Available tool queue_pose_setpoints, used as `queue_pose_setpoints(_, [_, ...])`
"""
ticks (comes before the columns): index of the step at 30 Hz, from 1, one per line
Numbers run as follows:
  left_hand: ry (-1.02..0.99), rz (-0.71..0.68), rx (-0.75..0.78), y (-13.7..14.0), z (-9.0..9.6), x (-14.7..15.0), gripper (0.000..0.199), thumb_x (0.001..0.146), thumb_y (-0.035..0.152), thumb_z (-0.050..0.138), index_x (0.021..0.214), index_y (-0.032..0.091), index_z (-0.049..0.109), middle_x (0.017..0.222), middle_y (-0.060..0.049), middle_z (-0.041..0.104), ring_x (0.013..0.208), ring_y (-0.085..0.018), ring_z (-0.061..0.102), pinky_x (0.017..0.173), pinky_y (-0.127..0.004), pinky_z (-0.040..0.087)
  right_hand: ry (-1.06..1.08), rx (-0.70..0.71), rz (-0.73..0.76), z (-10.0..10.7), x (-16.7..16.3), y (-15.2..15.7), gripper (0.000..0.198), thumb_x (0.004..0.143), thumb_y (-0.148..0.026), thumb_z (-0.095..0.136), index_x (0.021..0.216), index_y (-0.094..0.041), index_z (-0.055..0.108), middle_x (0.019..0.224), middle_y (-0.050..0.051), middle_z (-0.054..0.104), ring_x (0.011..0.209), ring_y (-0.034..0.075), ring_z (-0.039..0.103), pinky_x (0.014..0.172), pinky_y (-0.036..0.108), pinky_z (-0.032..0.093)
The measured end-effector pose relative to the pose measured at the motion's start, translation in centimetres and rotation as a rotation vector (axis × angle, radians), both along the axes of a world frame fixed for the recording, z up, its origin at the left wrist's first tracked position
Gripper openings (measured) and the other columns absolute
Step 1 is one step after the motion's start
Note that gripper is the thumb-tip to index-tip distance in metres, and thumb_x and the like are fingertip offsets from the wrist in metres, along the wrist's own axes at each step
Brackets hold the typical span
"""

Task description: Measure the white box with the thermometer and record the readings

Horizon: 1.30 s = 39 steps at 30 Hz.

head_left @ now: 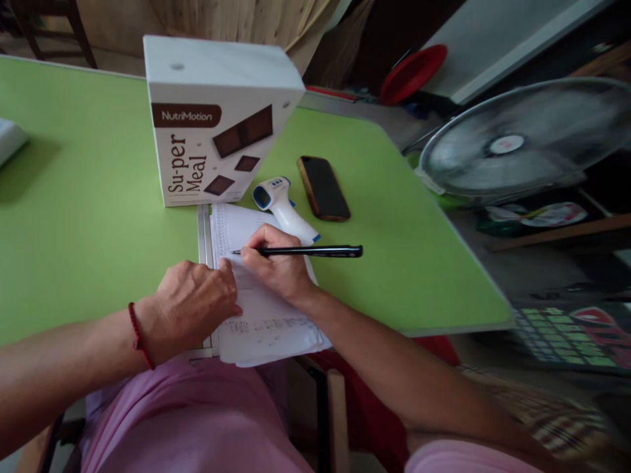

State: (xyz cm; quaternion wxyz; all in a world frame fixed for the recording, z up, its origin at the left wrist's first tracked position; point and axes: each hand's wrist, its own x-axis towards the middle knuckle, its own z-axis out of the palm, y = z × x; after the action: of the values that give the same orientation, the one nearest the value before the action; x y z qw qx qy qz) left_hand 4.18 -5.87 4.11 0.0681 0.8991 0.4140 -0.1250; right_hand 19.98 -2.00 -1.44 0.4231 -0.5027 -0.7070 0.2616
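A black pen (315, 251) lies nearly level in my right hand (276, 266), pinched close to its tip. The tip touches the upper left part of a notebook page (269, 309), which bears handwriting in its top and bottom parts. My left hand (197, 295), with a red cord bracelet at the wrist, rests on the page's left edge; its thumb and forefinger are apart and hold nothing, while its other fingers are partly hidden. Just beyond the right hand lies a white and blue infrared thermometer (283, 207), touching the notebook's upper edge.
A white Su-per Meal box (197, 151) stands behind the notebook on the green table (98, 249). A dark phone (324, 188) lies right of the thermometer. Past the table's right edge is a fan (507, 144); a white object (10, 141) sits at far left.
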Motion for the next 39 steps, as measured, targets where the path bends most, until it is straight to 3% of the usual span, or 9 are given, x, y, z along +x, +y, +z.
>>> queue_pose_setpoints(17, [0.005,0.003,0.008,0.02,-0.18,0.08,0.06,0.088,0.047,0.056,0.123,-0.002,0.05,0.07,-0.011,0.069,0.067,-0.029,0.069,0.048,-0.032,0.047,-0.018,-0.002,0.063,0.25,0.12,0.09,0.014,0.067,-0.022,0.054,0.055,-0.02,0.047,0.049,-0.005,0.049,0.046,0.008,0.04,0.044,0.022,0.033])
queue_pose_setpoints(23, [-0.027,0.003,0.016,-0.12,-0.34,-0.01,0.061,0.088,0.046,0.057,0.124,-0.003,0.049,0.069,-0.011,0.069,0.065,-0.032,0.069,0.049,-0.036,0.05,0.01,0.003,0.001,0.03,0.06,-0.01,0.013,0.067,-0.022,0.053,0.055,-0.021,0.047,0.049,-0.005,0.051,0.046,0.008,0.042,0.045,0.022,0.035])
queue_pose_setpoints(39, [-0.044,0.001,0.022,-0.04,-0.49,-0.14,0.061,0.087,0.046,0.058,0.122,-0.003,0.05,0.069,-0.012,0.069,0.065,-0.033,0.069,0.049,-0.037,0.052,-0.017,-0.041,0.041,-0.08,-0.03,0.02,0.014,0.069,-0.025,0.055,0.058,-0.02,0.048,0.05,-0.005,0.051,0.047,0.008,0.042,0.045,0.022,0.035])
